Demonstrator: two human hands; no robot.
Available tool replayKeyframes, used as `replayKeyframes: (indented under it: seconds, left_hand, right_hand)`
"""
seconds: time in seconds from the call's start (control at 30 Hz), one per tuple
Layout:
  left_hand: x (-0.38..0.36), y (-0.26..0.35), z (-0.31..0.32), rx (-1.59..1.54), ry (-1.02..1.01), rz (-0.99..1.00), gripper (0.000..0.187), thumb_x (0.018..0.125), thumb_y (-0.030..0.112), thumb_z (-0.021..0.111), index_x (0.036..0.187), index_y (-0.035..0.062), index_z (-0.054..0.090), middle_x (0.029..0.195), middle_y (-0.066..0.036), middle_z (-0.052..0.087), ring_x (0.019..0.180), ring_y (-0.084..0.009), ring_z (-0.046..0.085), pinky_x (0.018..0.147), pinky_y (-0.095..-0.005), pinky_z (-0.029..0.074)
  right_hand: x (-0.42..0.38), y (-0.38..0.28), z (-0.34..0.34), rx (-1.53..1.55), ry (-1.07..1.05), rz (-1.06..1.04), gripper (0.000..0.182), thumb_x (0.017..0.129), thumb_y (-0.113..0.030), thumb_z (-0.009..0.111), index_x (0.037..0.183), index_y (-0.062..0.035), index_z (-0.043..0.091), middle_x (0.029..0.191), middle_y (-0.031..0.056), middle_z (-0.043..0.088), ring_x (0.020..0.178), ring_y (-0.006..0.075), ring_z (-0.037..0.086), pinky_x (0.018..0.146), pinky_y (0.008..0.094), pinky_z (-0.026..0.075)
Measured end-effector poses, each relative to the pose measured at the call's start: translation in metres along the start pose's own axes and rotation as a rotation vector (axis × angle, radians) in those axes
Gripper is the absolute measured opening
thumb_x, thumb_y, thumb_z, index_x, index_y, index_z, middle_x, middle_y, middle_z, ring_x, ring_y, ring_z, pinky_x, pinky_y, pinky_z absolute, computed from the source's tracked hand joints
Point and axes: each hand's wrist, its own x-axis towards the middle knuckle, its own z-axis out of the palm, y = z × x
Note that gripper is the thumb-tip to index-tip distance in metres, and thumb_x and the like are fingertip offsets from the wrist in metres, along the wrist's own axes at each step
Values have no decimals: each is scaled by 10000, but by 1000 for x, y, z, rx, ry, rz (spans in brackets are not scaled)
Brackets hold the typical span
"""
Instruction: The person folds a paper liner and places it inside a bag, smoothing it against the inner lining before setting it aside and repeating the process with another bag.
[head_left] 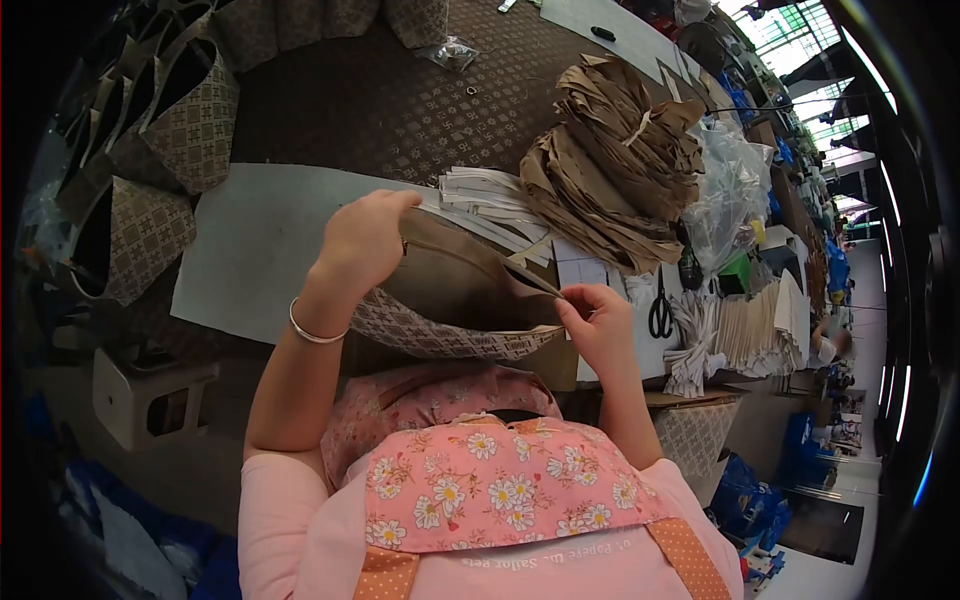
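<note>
The left hand (362,240) gripped the far edge of a patterned paper bag (450,300), which was held open above the grey board (250,240) on the table. The right hand (598,322) pinched the near corner of the bag's rim between thumb and fingers. A pile of brown folded bags (610,165) lay just behind, and black scissors (661,310) rested beside the right hand.

Worktable (380,110) covered in brown patterned material. On it: a grey board (250,240) at 9 o'clock; white strips (490,195) at centre; a bundle of brown paper pieces (610,160) at 1 o'clock; clear plastic bags (735,190) and scissors (660,310) at 3 o'clock.
</note>
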Motion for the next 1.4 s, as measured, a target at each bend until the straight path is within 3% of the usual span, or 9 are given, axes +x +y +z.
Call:
replayKeyframes:
  seconds: [0.33, 0.4, 0.53, 0.63, 0.7, 0.93, 1.0, 1.1, 1.4]
  left_hand:
    - [14, -12, 2, -377, -23, -101, 433, 743, -122, 435, 1082, 3, 676, 1053, -184, 689, 993, -319, 656, 890, -359, 498]
    - [13, -14, 2, -417, -19, -101, 428, 746, -117, 433, 1078, -1, 676, 1050, -187, 691, 994, -317, 658, 888, -354, 497]
    - [12, -14, 5, -400, 7, -50, 418, 751, -111, 429, 1073, -7, 675, 1052, -190, 690, 997, -320, 657, 886, -354, 499]
    - [13, -14, 6, -389, 22, -29, 413, 754, -109, 427, 1072, -12, 673, 1049, -190, 691, 996, -323, 656, 885, -353, 499]
    - [12, -14, 5, -402, 11, -46, 410, 755, -106, 428, 1068, -10, 675, 1050, -191, 690, 995, -325, 655, 883, -354, 500]
    - [13, -15, 5, -444, 27, -74, 421, 742, -118, 430, 1064, -4, 676, 1018, -178, 694, 956, -315, 659, 864, -358, 504]
    - [13, -10, 2, -414, 21, -124, 435, 755, -153, 372, 1052, -32, 666, 978, -174, 692, 945, -257, 667, 886, -324, 500]
    - [14, -16, 8, -437, 34, -115, 433, 732, -126, 425, 1061, -1, 676, 1016, -177, 693, 957, -311, 657, 863, -354, 501]
    - [16, -17, 8, -378, 4, -102, 421, 742, -109, 444, 1070, 12, 679, 1053, -173, 690, 1007, -322, 643, 897, -364, 494]
  right_hand:
    - [14, 3, -7, -100, -50, 42, 132, 747, -91, 723, 847, -6, 708, 766, 105, 661, 667, 191, 627, 624, 307, 513]
    - [17, 6, -7, -100, -77, 14, 113, 788, -74, 735, 853, 9, 696, 744, 49, 650, 637, 100, 590, 604, 244, 483]
    - [21, 3, -7, 25, -126, 58, 122, 787, -79, 726, 866, 7, 692, 733, 50, 642, 633, 98, 582, 602, 249, 478]
    - [27, -8, -8, -174, -180, 79, 143, 787, -95, 740, 879, 4, 694, 731, 53, 633, 643, 110, 590, 608, 253, 480]
    - [30, -5, -6, -210, -162, 17, 184, 775, -149, 758, 866, -1, 699, 776, 109, 639, 679, 219, 622, 645, 326, 505]
    - [45, -10, 2, -165, -225, -47, 144, 785, -117, 725, 869, -2, 700, 777, 119, 640, 685, 234, 625, 643, 335, 506]
    - [48, -8, 3, -184, -218, -73, 154, 794, -134, 727, 872, -5, 701, 784, 121, 642, 693, 234, 629, 649, 333, 506]
    - [52, -5, 10, -124, -223, -84, 175, 796, -159, 736, 873, -7, 701, 784, 123, 641, 699, 239, 632, 657, 336, 505]
    - [67, -10, 18, -261, -281, -101, 152, 772, -151, 718, 816, -12, 674, 774, 126, 616, 724, 280, 617, 688, 356, 502]
